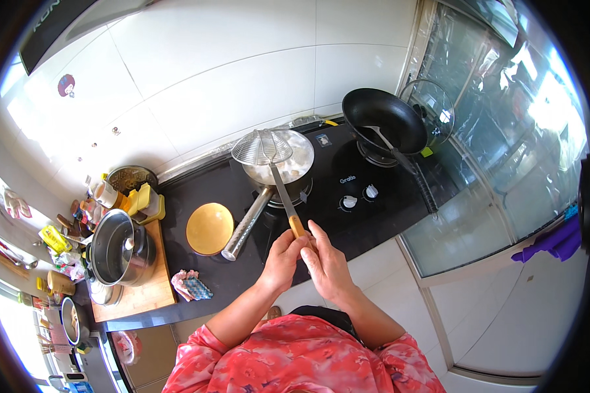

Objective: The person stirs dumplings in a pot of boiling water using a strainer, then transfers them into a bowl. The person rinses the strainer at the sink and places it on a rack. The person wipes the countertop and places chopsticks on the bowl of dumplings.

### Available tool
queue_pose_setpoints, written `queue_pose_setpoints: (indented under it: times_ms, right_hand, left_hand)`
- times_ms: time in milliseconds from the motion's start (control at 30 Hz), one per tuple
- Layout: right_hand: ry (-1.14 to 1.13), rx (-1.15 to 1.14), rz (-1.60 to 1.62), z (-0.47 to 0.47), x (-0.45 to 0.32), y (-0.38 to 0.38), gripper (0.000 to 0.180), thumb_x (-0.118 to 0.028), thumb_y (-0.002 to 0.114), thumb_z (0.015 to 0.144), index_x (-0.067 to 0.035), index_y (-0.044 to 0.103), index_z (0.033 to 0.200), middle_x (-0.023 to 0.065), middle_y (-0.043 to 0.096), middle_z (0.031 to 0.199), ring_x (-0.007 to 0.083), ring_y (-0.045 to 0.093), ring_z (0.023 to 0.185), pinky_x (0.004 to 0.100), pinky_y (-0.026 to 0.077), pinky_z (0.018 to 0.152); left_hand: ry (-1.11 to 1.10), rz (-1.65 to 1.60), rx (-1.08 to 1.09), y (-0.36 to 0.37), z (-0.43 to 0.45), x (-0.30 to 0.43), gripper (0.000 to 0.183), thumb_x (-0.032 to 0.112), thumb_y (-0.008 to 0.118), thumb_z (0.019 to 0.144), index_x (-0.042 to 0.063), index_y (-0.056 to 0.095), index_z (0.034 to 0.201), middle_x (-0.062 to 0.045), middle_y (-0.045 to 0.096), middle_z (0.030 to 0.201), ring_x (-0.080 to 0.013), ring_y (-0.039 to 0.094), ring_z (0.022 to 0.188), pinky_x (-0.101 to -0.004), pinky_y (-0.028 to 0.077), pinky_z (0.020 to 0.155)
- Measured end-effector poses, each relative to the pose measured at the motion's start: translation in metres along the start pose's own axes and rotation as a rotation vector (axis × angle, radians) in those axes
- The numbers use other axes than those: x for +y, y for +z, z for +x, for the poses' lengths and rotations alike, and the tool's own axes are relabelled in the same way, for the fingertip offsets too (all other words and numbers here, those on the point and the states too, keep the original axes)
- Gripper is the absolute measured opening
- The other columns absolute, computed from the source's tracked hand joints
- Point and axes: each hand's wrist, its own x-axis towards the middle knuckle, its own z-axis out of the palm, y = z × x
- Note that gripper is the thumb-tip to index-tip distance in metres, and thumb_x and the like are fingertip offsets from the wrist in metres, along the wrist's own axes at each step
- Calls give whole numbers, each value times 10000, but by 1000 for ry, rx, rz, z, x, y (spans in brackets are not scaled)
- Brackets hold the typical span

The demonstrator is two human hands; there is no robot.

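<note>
In the middle of the head view, my left hand (283, 255) and my right hand (327, 267) come together around the wooden handle of a wire skimmer (281, 189). My right index finger points forward along the handle. The skimmer's round mesh basket lies over the left part of a saucepan (302, 147). Pale, foamy contents fill the pan, and whether the mesh touches them is hard to tell. The saucepan stands on the left burner of a black gas hob (324, 216), its long metal handle (248, 223) reaching toward me.
A yellow bowl (210, 229) and a folded cloth (191, 285) lie left of the saucepan handle. Farther left, a steel pot (120, 250) stands on a wooden cutting board (150, 297). A black wok (386, 118) with a spatula occupies the right burner, beside a glass lid (435, 108).
</note>
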Motion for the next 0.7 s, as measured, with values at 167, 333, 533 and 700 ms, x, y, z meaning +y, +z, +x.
queue_pose_setpoints:
  times_ms: [167,333,533,700]
  right_hand:
    - [-39,-21,37,2,11,-8,494,-338,414,1039,12,404,1388,95,666,831,184,611,607,303,495,610]
    - [7,140,19,17,26,-28,397,-247,469,1022,9,479,1325,58,615,726,103,541,555,241,460,523]
    - [-9,372,-159,55,100,-55,254,-160,597,959,-34,572,1179,39,603,731,92,528,537,241,448,514]
    - [58,339,-479,85,150,-72,271,-124,684,867,-22,579,1095,138,621,850,314,628,792,406,503,710]
  left_hand:
    - [-30,70,30,-8,-5,-8,228,161,481,995,-22,544,1115,-82,617,952,-148,601,870,-298,479,819]
    - [-22,38,111,-12,-9,-2,211,126,433,996,-11,504,1139,-122,615,969,-194,634,849,-324,532,769]
    - [-31,-70,208,-7,-15,5,194,173,445,992,20,489,1105,-65,542,854,-117,506,641,-266,441,538]
    - [-68,-110,249,-12,-17,6,195,188,446,993,22,486,1089,-50,513,821,-105,462,595,-257,407,509]
